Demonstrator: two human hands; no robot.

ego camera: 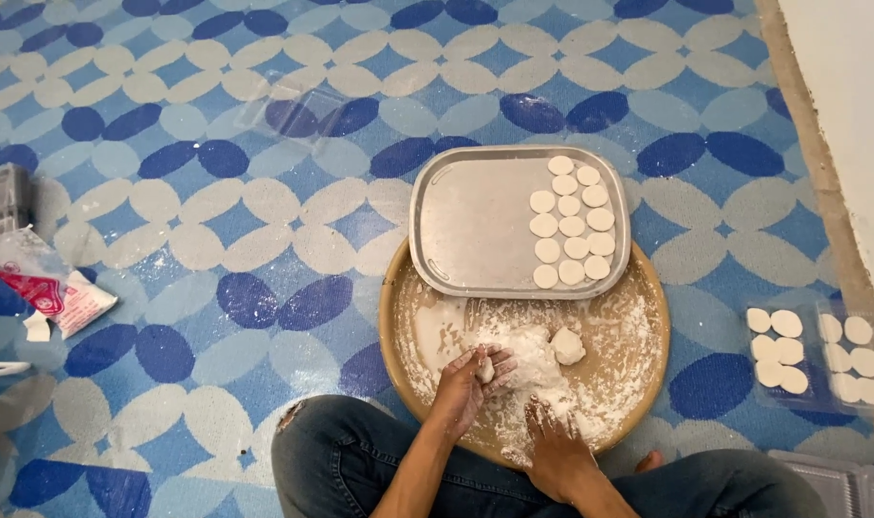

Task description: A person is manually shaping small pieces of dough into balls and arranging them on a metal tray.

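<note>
— Knees (pixel 360 451) in blue jeans sit closest, at 6 o'clock, folded on the patterned mat (pixel 168 192). What are the hands doing?

— Left hand (pixel 466 384) is curled around a small piece of white dough (pixel 486 368), pinching it between thumb and fingers. Right hand (pixel 552 436) is spread flat, pressing down on the floury dough heap (pixel 533 369) in the round tan tray (pixel 648 288). A separate dough ball (pixel 568 345) lies just beside the heap at 1 o'clock.

— And beyond the tray?

— At 12 o'clock a metal tray (pixel 475 221) rests partly on the round tray's far rim, with flat white discs (pixel 571 225) in rows along its right side. At 3 o'clock, clear plastic boxes (pixel 820 355) hold more discs. At 9 o'clock lies an opened flour bag (pixel 53 288).

— What could go wrong?

— I'd judge the metal tray the weak point: it only overlaps the rim, so a hard push on the heap could rock the round tray and slide the discs together. Loose flour is already dusted over the mat at the near edge, and more pressing near that rim could spill further.
</note>
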